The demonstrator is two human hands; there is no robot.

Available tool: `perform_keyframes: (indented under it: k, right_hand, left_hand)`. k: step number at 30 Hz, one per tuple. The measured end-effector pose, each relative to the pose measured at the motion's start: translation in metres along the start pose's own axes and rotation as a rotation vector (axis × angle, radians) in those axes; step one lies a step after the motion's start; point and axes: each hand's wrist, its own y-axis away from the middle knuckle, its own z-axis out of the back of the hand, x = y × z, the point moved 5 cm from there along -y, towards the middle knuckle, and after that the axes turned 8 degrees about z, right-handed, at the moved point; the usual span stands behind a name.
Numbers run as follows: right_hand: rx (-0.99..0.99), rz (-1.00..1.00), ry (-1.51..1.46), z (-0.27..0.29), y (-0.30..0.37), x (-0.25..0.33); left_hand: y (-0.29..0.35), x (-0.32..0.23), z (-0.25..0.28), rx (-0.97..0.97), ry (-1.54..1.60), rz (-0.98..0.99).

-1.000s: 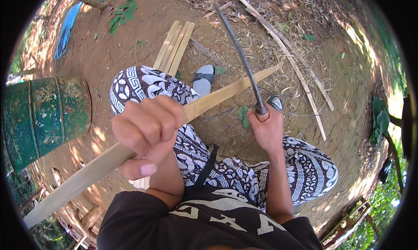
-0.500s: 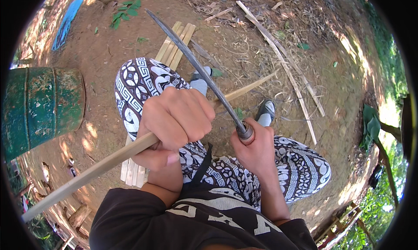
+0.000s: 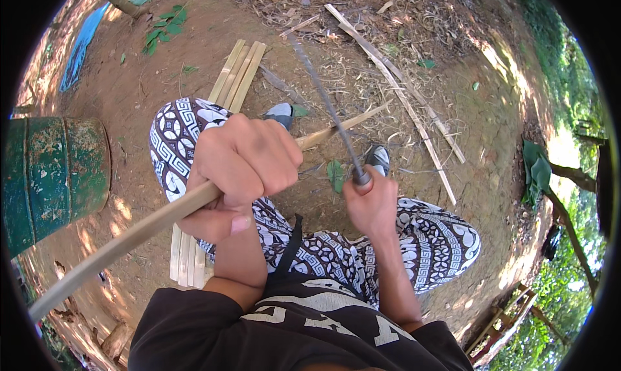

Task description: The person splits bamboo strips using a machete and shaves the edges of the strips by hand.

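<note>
My left hand [image 3: 249, 161] is closed in a fist around a long pale wooden strip [image 3: 132, 245], likely split bamboo. One end runs out to the lower left; the other, thinner end points to the upper right between my knees. In my right hand [image 3: 372, 203] is a knife [image 3: 328, 102] with a long, narrow dark blade, gripped by its handle. A metal collar [image 3: 362, 177] shows where the blade enters the handle. The blade crosses over the strip's far end and is slightly blurred; whether it touches the strip I cannot tell.
Several split strips [image 3: 238, 76] lie side by side under my left leg. Two longer strips [image 3: 404, 86] rest on the dirt at the far right, among curled shavings [image 3: 349, 67]. A rusty green drum [image 3: 61, 177] stands at the left. Leafy sprigs [image 3: 167, 29] lie beyond it.
My right hand and the knife have shifted, with the blade swinging more upright and crossing nearer the strip's far end. My left hand keeps its hold on the strip. The whole view has shifted slightly.
</note>
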Motion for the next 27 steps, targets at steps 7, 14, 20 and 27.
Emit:
perform_keyframes:
  k: [7,14,20,27]
  right_hand:
    - [-0.053,-0.023,0.002,-0.011,-0.02,-0.048]
    - [-0.148,-0.11,0.261,-0.011,-0.061,-0.166]
    - [0.012,0.052,-0.052,-0.021,-0.033,-0.047]
    - [-0.13,-0.167,0.237,-0.046,-0.095,-0.243]
  left_hand:
    - [-0.003,-0.002,0.001,0.083,-0.006,-0.001]
    - [0.008,-0.005,0.017,-0.101,0.016,0.031]
    - [0.013,-0.005,0.024,-0.137,0.039,0.024]
    - [0.019,-0.009,0.03,-0.233,0.063,0.0]
